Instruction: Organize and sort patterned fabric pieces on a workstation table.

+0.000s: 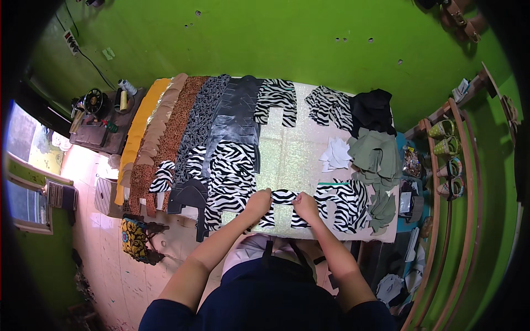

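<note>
Both hands are closed down on one zebra-print cut piece [283, 207] lying at the near edge of the glittery pale-green table [292, 154]: the left hand [258, 202] pinches its left arm, the right hand [305, 205] presses its right arm, fingers curled narrow on the fabric. A stack of zebra pieces [343, 204] lies just to the right and another [232, 176] to the left; two more zebra pieces [276, 99] sit at the far edge. Small white cut shapes [335, 154] lie mid-table beside olive fabric [378, 157], and a small white label [71, 42] hangs on the green wall at far left.
</note>
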Action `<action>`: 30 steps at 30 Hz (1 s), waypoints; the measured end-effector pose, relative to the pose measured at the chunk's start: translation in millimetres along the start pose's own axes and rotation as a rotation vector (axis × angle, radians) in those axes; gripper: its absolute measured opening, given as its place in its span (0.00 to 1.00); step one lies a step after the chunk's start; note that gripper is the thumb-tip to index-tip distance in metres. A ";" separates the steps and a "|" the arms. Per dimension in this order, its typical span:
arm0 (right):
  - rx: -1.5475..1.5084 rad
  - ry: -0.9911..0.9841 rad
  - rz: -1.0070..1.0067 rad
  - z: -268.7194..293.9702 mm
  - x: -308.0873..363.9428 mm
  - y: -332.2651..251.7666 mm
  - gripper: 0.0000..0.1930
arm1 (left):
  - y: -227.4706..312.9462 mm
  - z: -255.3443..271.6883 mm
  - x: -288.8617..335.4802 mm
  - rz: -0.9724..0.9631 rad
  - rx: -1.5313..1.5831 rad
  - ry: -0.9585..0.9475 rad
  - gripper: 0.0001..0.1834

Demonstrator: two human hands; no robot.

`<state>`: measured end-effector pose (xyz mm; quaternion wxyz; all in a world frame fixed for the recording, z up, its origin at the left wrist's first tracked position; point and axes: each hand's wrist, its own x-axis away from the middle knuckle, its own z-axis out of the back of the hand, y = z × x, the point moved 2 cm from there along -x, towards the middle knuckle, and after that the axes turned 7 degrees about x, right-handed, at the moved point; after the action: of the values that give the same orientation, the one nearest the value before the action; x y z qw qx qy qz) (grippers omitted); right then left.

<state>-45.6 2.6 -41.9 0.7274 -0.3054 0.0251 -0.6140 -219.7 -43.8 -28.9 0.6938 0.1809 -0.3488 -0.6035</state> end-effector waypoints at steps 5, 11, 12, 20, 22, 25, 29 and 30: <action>0.045 0.033 0.014 0.3 1.6 -2.7 0.11 | 3.4 1.8 -2.0 -0.015 -0.078 -0.019 0.13; 0.124 0.350 0.226 25.0 11.7 -17.9 0.23 | 8.3 12.7 0.3 -0.263 -0.252 0.160 0.15; 0.173 0.279 0.223 25.7 11.5 -16.3 0.25 | 8.7 11.4 -1.0 -0.356 -0.265 0.150 0.15; 0.301 0.123 0.275 29.1 -3.2 -14.7 0.21 | 0.9 2.7 -28.5 -0.207 -0.331 -0.053 0.15; 0.309 0.116 0.308 29.6 -7.3 -14.1 0.19 | 1.4 2.8 -33.4 -0.175 -0.354 -0.083 0.16; 0.321 0.069 0.344 29.0 -10.8 -14.1 0.16 | 4.4 4.5 -31.8 -0.196 -0.346 -0.101 0.09; 0.324 -0.070 0.318 25.2 -20.2 -13.3 0.11 | 13.3 9.5 -29.0 -0.115 -0.321 -0.195 0.09; 0.306 -0.171 0.323 26.9 -28.2 -11.2 0.11 | 17.0 12.6 -32.5 -0.062 -0.301 -0.239 0.11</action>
<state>-51.3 38.7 -24.3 0.8534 -0.2345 -0.0813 -0.4584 -217.4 -6.9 -17.4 0.6479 0.0130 -0.3288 -0.6870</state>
